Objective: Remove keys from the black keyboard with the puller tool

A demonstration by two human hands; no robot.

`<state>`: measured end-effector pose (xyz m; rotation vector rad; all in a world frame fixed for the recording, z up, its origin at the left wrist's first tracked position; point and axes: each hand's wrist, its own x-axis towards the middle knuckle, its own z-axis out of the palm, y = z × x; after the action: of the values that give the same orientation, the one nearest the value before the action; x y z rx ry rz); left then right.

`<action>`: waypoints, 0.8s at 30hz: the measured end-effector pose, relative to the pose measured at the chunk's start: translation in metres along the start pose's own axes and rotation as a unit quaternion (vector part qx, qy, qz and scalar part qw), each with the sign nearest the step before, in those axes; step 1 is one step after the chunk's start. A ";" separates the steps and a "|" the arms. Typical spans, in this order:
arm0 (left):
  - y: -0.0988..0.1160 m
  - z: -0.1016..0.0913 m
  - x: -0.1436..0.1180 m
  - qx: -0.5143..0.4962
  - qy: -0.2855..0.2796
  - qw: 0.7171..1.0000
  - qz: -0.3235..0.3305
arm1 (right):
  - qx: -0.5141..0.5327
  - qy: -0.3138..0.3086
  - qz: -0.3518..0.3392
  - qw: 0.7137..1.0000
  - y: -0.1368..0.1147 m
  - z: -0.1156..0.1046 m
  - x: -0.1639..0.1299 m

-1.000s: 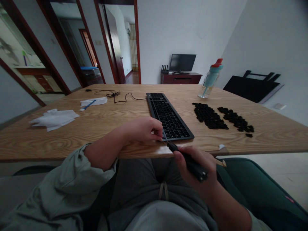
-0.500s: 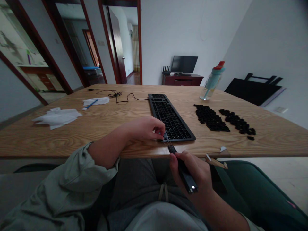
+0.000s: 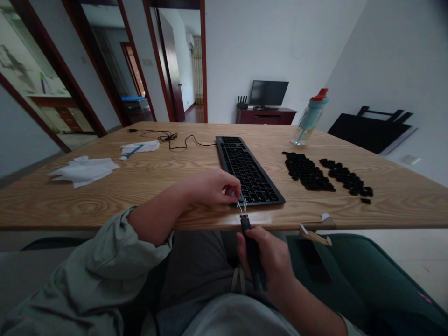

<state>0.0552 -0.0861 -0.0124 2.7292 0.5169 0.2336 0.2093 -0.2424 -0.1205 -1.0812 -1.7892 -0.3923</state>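
Note:
My right hand (image 3: 268, 254) is wrapped round the black handle of a wire keycap puller (image 3: 251, 254). Its thin wire prongs (image 3: 242, 205) point away from me, at the near left corner of a black keyboard (image 3: 257, 175). My left hand (image 3: 220, 186) is closed in a pinch beside the prong tips at that same corner. Whatever lies between its fingertips is too small and hidden to make out. Many black keys sit on the keyboard, which lies lengthwise away from me.
Two groups of loose black keycaps (image 3: 310, 173) lie right of the keyboard. Behind them stands a water bottle (image 3: 308, 121). To the left are crumpled white tissues (image 3: 84, 170), a blue brush-like stick (image 3: 133, 151) and a coiled black cable (image 3: 168, 136). A green chair (image 3: 364, 266) is at right.
My right hand and the keycap puller have swung left, so the handle now points more straight ahead. My left hand stays at the keyboard corner.

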 end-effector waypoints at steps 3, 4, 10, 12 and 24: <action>0.001 0.000 -0.001 -0.007 -0.005 1.000 -0.014 | 0.001 0.001 0.000 1.000 0.002 0.005 -0.006; 0.001 0.000 -0.001 -0.012 -0.009 1.000 -0.017 | 0.004 0.001 0.001 1.000 0.003 0.006 -0.007; 0.003 -0.001 -0.002 -0.040 -0.022 0.999 -0.029 | 0.016 0.000 0.006 1.000 0.004 0.005 -0.007; 0.003 -0.002 -0.001 -0.051 -0.025 0.998 -0.033 | 0.025 -0.004 0.006 1.000 0.004 0.000 -0.003; 0.002 -0.002 -0.002 -0.039 -0.030 0.998 -0.040 | 0.028 -0.019 0.008 0.999 0.009 0.011 -0.014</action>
<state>0.0539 -0.0880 -0.0097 2.6250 0.5871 0.1464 0.2122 -0.2371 -0.1390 -1.0694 -1.8134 -0.3108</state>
